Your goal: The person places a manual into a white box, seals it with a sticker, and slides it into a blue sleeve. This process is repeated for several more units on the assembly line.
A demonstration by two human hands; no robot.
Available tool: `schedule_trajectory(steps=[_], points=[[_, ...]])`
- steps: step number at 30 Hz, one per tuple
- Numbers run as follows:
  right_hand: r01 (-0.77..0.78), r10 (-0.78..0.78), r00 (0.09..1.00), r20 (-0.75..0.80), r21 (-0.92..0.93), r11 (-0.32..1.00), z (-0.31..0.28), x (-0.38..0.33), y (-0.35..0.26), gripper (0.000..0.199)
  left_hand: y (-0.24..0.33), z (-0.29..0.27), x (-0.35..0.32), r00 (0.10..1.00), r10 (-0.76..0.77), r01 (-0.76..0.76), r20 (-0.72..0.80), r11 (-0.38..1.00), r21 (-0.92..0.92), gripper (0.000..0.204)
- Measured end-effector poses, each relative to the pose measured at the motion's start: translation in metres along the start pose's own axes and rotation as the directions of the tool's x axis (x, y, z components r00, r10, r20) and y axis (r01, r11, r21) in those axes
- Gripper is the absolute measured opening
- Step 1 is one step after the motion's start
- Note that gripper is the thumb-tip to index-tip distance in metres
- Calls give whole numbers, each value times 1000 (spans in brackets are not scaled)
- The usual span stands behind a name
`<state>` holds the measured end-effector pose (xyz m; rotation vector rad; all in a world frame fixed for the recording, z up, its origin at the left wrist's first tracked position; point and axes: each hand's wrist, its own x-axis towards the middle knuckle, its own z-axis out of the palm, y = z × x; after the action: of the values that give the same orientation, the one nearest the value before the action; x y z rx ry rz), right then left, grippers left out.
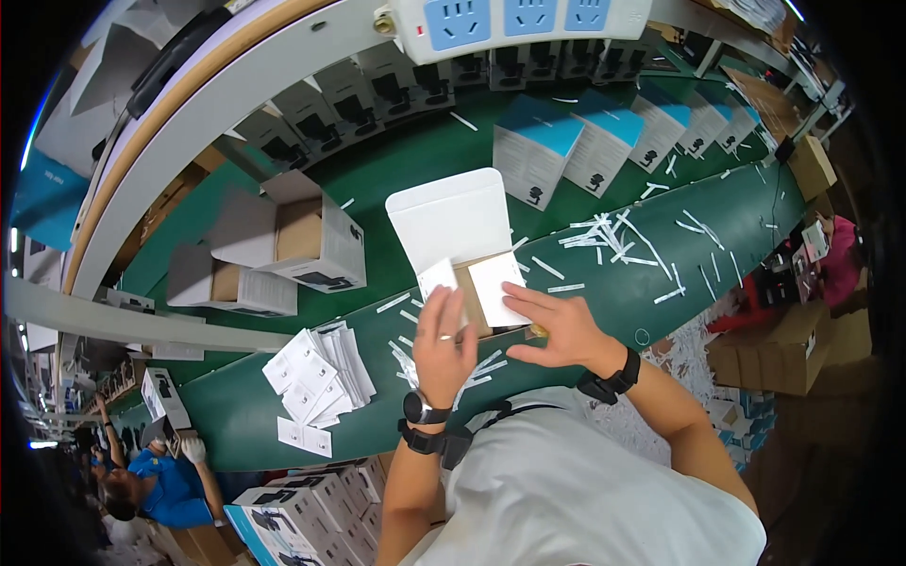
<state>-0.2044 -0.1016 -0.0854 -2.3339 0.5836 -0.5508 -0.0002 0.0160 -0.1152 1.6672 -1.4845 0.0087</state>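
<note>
A small carton point(451, 217) stands on the green bench in front of me, its white lid raised away from me. Brown cardboard shows inside, between two white side flaps. My left hand point(444, 344) is at the left flap point(439, 276), fingers extended and slightly blurred. Over the right flap point(495, 283) my right hand point(559, 328) lies with its fingers stretched out, fingertips at the flap's edge. Neither hand grips anything that I can see. Loose white paper strips point(401, 361) lie beside the carton, and a pile of folded leaflets point(321, 373) sits to its left.
Two open cartons point(316, 241) stand at the left. Closed blue-and-white cartons point(536, 151) form a row at the back right, near scattered paper strips point(613, 236). A power strip point(528, 19) hangs above. A co-worker in blue point(170, 486) is at the lower left.
</note>
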Motion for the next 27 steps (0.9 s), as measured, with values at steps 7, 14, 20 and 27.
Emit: schedule_trajectory(steps=[7,14,20,27], points=[[-40,51,993,-111,100,994,-3,15,-1,17,32,4,8,937,27,-123,349,958,257,66],[-107,32,923,-384,-176,979,-1,42,35,6,26,17,2,943,69,-164,325,947,276,67],[-150,66,929,-364,-207,967,-2,42,33,7,22,18,-1,946,82,-171,315,948,267,70],[-118,27,913,-406,-201,973,-4,42,30,8,18,20,-3,944,101,-196,314,937,288,72]])
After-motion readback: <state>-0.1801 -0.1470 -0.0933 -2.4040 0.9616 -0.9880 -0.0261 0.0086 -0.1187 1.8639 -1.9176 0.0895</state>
